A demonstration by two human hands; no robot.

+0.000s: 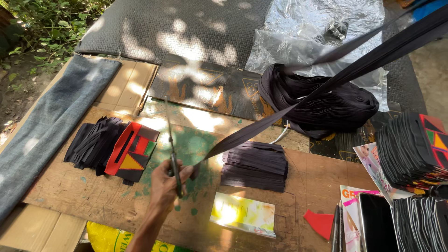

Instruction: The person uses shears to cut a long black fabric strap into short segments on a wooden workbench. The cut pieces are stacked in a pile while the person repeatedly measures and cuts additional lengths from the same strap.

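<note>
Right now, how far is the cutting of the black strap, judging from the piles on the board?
Done: a stack of cut black pieces lies on the wooden board. In hand: the left hand holds scissors at the end of the long black strap, which runs taut up to the right. The right hand is out of view. Left: a large bundle of uncut strap remains, so much seems still to be cut.

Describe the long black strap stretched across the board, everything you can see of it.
The black strap is a flat, woven-looking band, matte and dark, pulled taut in the air. It runs diagonally from the top right corner of the view down to the left hand, where its cut end meets the scissors held upright in that grip. It passes above the coiled black bundle and the stack of cut black pieces. A second stretch runs beside it near the top right. What holds its far end is out of view.
</note>
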